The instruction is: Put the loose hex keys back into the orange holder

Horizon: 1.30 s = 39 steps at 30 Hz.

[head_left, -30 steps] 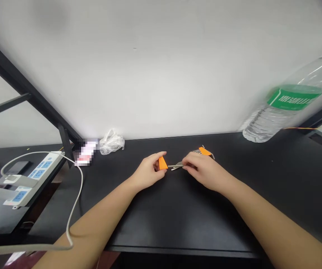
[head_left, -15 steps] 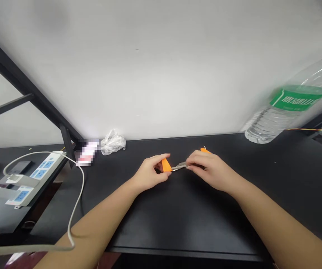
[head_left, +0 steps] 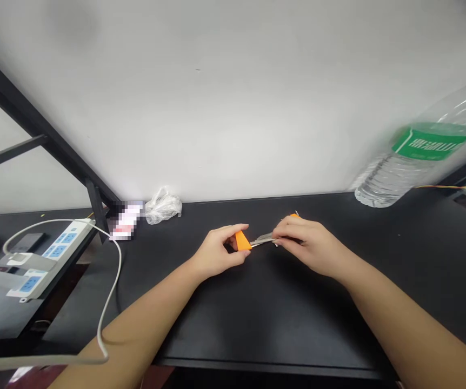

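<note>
My left hand (head_left: 221, 251) grips an orange piece (head_left: 243, 241) between thumb and fingers, above the black tabletop (head_left: 257, 319). From that piece, thin grey strips (head_left: 262, 239) reach to the right. My right hand (head_left: 304, 240) pinches the far end of the strips between thumb and fingertips. Another bit of orange (head_left: 295, 215) shows just behind the right fingers; most of it is hidden by them. What the strips are made of is too small to tell.
A crumpled clear plastic bag (head_left: 163, 206) lies by the wall, beside a blurred packet (head_left: 126, 220). A large bottle (head_left: 423, 143) stands at the back right. At left are a power strip (head_left: 54, 256) and a looping white cable (head_left: 115, 286).
Both hands have shifted very slightly to the right with what they hold. Less of the orange behind my right fingers shows.
</note>
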Tool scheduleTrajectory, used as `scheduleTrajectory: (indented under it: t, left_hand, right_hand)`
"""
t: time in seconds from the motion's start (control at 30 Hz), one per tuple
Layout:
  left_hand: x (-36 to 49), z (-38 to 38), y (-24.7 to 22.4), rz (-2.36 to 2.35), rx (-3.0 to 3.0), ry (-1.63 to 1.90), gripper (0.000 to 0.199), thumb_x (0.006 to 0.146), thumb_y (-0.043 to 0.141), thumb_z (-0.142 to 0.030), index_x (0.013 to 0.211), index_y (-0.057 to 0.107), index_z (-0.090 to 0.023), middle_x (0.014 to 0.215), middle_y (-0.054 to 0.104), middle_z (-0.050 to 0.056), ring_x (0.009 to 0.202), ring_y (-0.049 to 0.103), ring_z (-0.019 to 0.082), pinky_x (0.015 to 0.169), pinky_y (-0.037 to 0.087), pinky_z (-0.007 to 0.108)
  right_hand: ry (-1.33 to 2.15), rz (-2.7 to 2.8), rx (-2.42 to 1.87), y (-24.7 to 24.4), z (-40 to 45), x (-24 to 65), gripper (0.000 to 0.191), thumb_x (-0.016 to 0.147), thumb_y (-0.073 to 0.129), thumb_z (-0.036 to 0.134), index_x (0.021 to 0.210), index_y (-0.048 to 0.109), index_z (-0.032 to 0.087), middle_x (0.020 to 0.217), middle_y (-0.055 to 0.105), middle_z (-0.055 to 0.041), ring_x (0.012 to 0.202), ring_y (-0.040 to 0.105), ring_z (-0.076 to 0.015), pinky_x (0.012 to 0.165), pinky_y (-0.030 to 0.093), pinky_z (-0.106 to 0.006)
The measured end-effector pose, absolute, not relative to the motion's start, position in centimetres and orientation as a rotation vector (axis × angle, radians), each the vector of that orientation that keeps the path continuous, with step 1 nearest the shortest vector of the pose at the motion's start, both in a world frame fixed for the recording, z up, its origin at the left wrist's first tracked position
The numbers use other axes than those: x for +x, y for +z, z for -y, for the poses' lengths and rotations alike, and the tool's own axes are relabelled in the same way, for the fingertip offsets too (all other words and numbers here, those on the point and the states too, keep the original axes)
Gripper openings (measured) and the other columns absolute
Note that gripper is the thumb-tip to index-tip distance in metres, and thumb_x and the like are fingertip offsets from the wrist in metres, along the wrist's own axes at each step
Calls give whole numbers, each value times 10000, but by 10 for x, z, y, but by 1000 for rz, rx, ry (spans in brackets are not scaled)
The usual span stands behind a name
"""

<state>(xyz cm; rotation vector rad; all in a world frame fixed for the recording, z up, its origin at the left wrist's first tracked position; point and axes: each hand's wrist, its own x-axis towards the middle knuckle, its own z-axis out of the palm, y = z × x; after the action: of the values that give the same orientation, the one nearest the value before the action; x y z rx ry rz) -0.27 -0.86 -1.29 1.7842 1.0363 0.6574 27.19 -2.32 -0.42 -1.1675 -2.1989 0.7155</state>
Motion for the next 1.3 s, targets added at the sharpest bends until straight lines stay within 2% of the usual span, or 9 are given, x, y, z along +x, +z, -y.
scheduleTrajectory:
  t: [0.3, 0.43, 0.6, 0.73, 0.83, 1.0, 1.1, 1.2, 1.3]
  left_hand:
    - [-3, 8, -12, -1052, 1856, 649, 588, 801, 755, -291, 1369, 624, -206, 1008, 674, 56, 796, 615, 141, 751, 542, 282]
    - [-4, 8, -12, -1047, 1941, 639, 584, 805, 753, -304, 1368, 625, -217, 945, 663, 33, 760, 593, 133, 738, 531, 275]
    - [-2, 11, -14, -963, 2160, 575, 593, 825, 736, -326, 1396, 602, -237, 950, 681, 27, 779, 600, 145, 760, 519, 281]
    - [2, 13, -17, -910, 2344, 566, 579, 874, 683, -382, 1420, 565, -229, 1025, 720, 51, 860, 650, 177, 868, 515, 328]
    - [3, 14, -17, -907, 2448, 524, 586, 880, 662, -376, 1433, 542, -225, 1017, 729, 55, 894, 672, 197, 906, 507, 358]
    - [4, 14, -12, -1013, 2496, 396, 683, 889, 658, -379, 1515, 427, -235, 1086, 728, 60, 939, 682, 219, 893, 518, 382]
    - [4, 14, -8, -1039, 2472, 402, 622, 890, 677, -402, 1458, 484, -239, 1168, 718, 68, 1002, 681, 229, 923, 514, 384]
    - [4, 14, -3, -998, 2445, 408, 533, 875, 700, -370, 1369, 558, -229, 1097, 719, 51, 977, 670, 210, 904, 513, 348]
    - [2, 12, -2, -1024, 2346, 416, 498, 847, 732, -357, 1311, 592, -242, 949, 685, 8, 825, 636, 159, 792, 514, 286]
  right_hand:
    - [699, 2215, -1130, -4, 25, 275, 229, 1014, 499, 305, 1035, 726, 277, 1033, 688, -60, 899, 650, -205, 904, 500, -400]
    - [810, 2229, -1138, 1, 24, 278, 238, 1013, 496, 321, 1023, 730, 275, 1019, 688, -56, 900, 641, -197, 822, 509, -360]
    - [1133, 2172, -1200, 3, 27, 269, 183, 966, 573, 352, 921, 719, 252, 876, 667, -34, 784, 610, -178, 738, 503, -341]
    - [1654, 1752, -1218, -1, 34, 246, 199, 929, 630, 387, 1040, 664, 225, 820, 614, -9, 673, 571, -147, 562, 481, -275]
    - [1851, 1554, -1172, -4, 37, 231, 227, 890, 683, 384, 1003, 659, 189, 833, 601, -9, 642, 545, -122, 522, 462, -247]
    - [1872, 1491, -1219, -13, 35, 228, 238, 874, 704, 392, 875, 653, 159, 718, 585, 10, 565, 527, -102, 531, 428, -247]
    - [1921, 1445, -1177, -14, 35, 230, 263, 863, 721, 413, 866, 654, 159, 673, 581, 20, 528, 511, -95, 537, 411, -250]
    - [1963, 1425, -1134, -12, 35, 230, 270, 865, 714, 427, 898, 665, 164, 702, 603, 8, 540, 520, -103, 547, 430, -262]
    - [1830, 1534, -1200, -12, 32, 237, 276, 916, 636, 447, 998, 683, 188, 763, 637, -17, 605, 569, -138, 599, 480, -299]
